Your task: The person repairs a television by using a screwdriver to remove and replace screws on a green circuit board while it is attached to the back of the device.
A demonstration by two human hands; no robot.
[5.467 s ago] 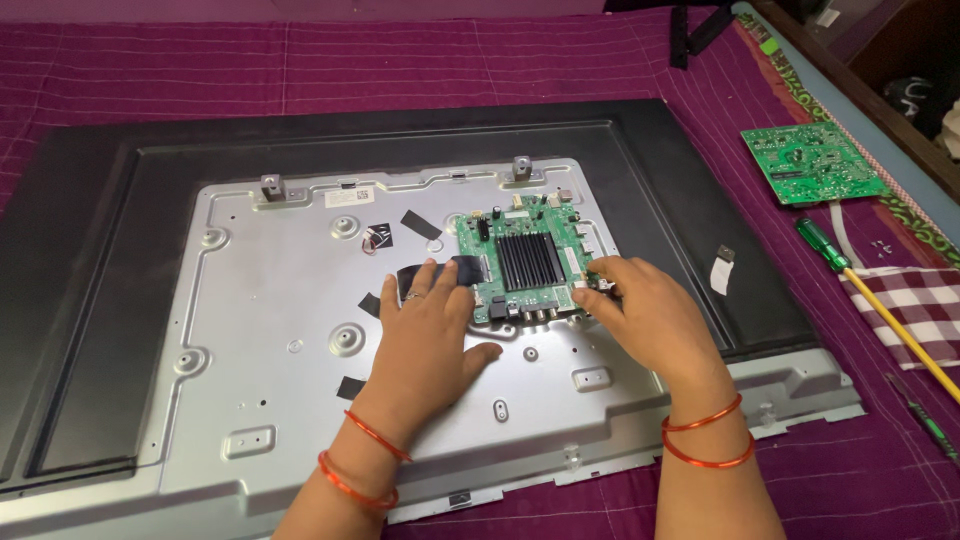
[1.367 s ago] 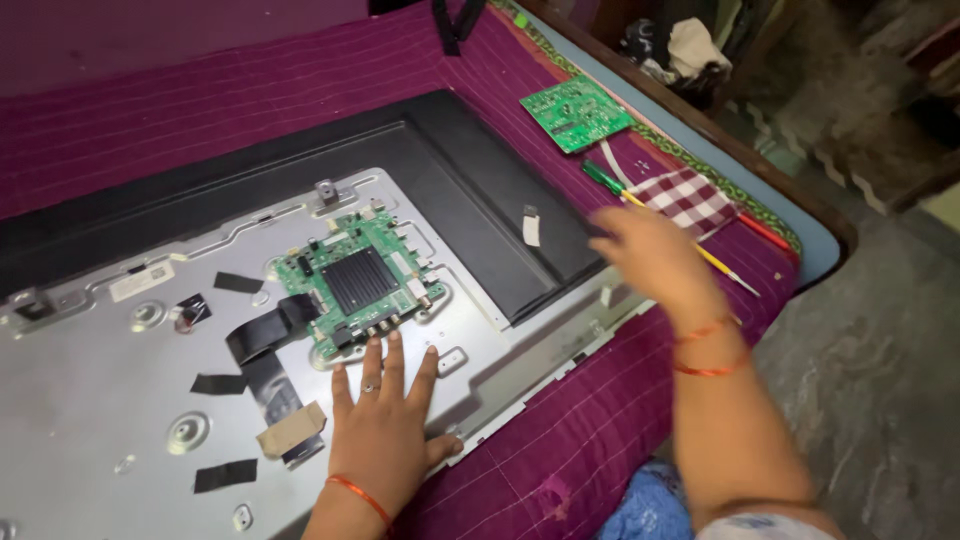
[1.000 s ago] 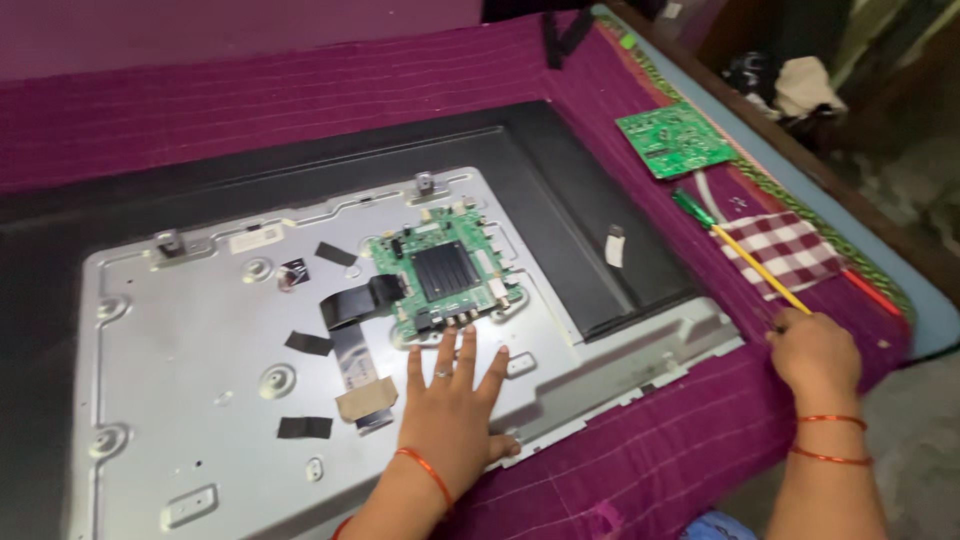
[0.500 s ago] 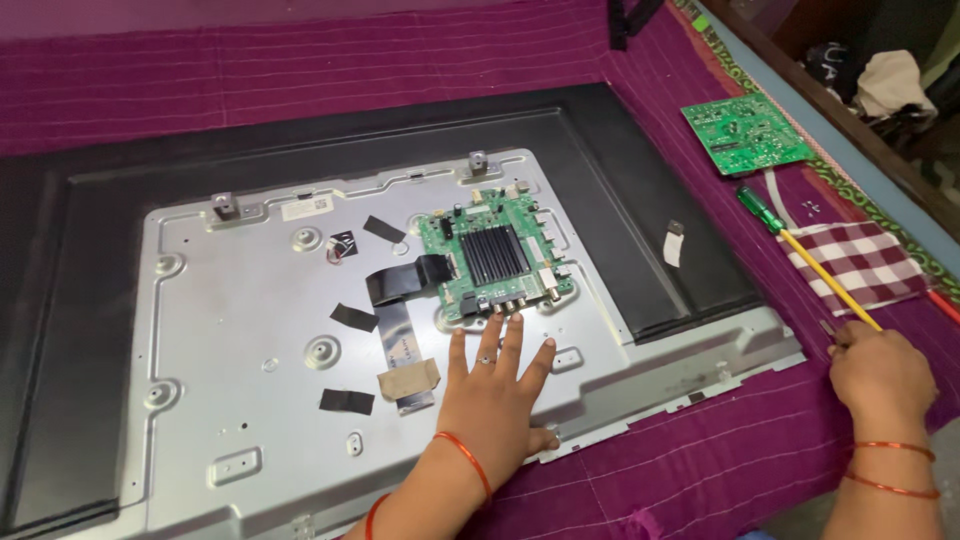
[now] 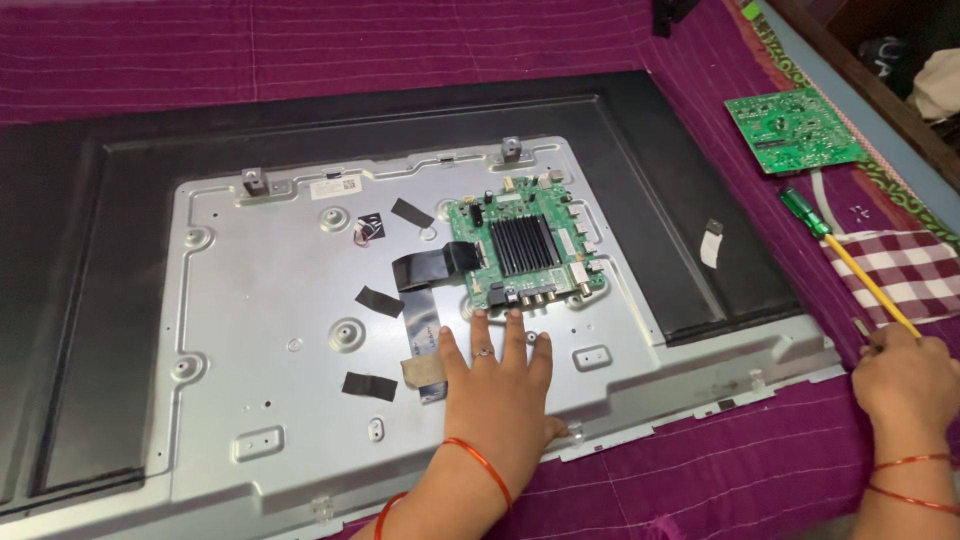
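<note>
Left hand [image 5: 500,385] spread flat, steadying the metal back plate [image 5: 270,330]; right hand [image 5: 905,375] closing around yellow-shafted screwdriver [image 5: 850,262]

Even, soft indoor light; mild sheen on the metal backplate [image 5: 280,330] at centre left. Shadows are faint beneath the left hand [image 5: 497,385]. Focus is sharp; upper right corner falls dim.

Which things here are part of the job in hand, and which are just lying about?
In use:
left hand, flat on metal back plate
right hand, at yellow stick
main circuit board

Lying about:
spare green board
green-handled screwdriver
checked cloth
</note>
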